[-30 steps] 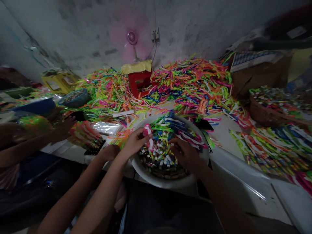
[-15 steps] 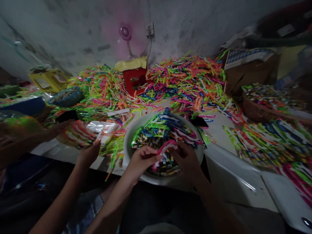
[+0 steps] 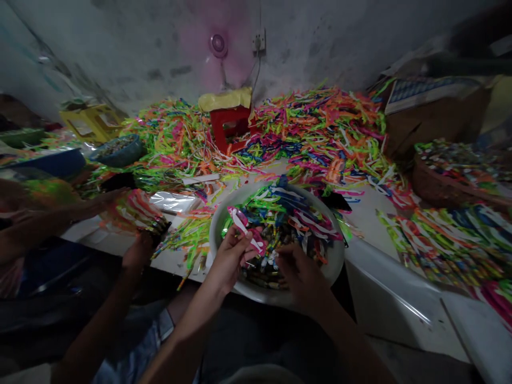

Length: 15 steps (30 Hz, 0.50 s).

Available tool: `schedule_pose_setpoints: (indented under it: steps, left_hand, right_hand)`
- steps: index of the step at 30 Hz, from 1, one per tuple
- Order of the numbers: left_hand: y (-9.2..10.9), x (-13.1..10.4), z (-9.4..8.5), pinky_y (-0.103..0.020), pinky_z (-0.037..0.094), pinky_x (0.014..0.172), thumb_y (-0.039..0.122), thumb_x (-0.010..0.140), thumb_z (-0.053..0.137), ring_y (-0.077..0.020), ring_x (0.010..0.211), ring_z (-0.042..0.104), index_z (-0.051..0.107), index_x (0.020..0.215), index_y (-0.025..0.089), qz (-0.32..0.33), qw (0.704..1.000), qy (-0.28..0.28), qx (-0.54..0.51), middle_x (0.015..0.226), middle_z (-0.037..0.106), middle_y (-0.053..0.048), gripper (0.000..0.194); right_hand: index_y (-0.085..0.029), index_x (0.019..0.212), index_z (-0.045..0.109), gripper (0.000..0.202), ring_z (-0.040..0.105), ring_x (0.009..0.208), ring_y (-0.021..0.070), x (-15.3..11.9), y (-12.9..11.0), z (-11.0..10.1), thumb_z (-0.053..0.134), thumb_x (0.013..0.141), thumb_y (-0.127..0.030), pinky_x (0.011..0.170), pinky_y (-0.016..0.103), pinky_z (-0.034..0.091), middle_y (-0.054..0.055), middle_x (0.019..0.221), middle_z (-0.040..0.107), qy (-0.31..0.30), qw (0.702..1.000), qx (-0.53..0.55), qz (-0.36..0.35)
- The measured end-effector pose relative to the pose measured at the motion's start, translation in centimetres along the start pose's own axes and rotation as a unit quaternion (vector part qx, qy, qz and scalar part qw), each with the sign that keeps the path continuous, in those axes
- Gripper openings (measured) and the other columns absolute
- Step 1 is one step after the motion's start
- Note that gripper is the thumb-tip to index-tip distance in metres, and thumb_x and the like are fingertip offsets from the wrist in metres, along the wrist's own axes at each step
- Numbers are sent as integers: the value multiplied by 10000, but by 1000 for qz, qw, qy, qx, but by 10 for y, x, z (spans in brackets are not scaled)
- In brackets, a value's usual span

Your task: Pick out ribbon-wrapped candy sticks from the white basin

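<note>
My left hand (image 3: 229, 262) pinches a pink-and-white plastic strip (image 3: 239, 220), its ends sticking out above and to the right of the fingers. Over the right half of a white basin (image 3: 215, 242), my right hand (image 3: 302, 274) has its fingers curled together, with something small and pale at the tips that I cannot make out. Small printed tubes (image 3: 266, 278) fill the bottom of the basin beneath both hands. Green, blue and pink strips (image 3: 286, 198) lie along its far side.
Heaps of colourful strips (image 3: 324, 128) cover the back of the table, around a red stool (image 3: 229, 125) below a pink fan (image 3: 218, 46). Rows of strips with tubes (image 3: 448, 240) lie at right, beside a brown basin (image 3: 436, 181). At left, a co-worker's hands (image 3: 138, 252) hold a fan of strips.
My hands have moved apart. The pink-and-white strip, earlier stretched between both, now stays in my left hand alone and points upward. My right hand has lowered slightly towards the tubes.
</note>
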<state>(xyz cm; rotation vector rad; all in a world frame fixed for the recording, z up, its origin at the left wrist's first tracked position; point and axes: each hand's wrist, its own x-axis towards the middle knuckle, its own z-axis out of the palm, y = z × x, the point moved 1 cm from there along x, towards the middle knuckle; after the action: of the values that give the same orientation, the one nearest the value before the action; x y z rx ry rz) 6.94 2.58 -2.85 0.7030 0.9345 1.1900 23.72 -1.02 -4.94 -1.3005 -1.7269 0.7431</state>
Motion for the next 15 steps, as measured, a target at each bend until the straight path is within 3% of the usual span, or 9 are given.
schedule_pose_setpoints:
  steps: [6,15]
  left_hand:
    - [-1,-2,4,-186,544,588,192,704,716,-92,618,645,544,1091,172,11,1000,4,9,941,707,-53,424]
    - [-3,-2,2,-225,557,657,233,719,709,-125,723,668,569,1119,171,6,1000,-6,25,1013,700,-70,428]
  right_hand:
    - [-206,866,540,92,610,723,161,-4,-5,11,562,822,-283,672,261,442,6,775,631,43,996,-74,-4]
    - [-202,858,562,116,620,778,181,-2,-9,10,572,836,-315,700,265,433,22,815,662,18,992,-122,-20]
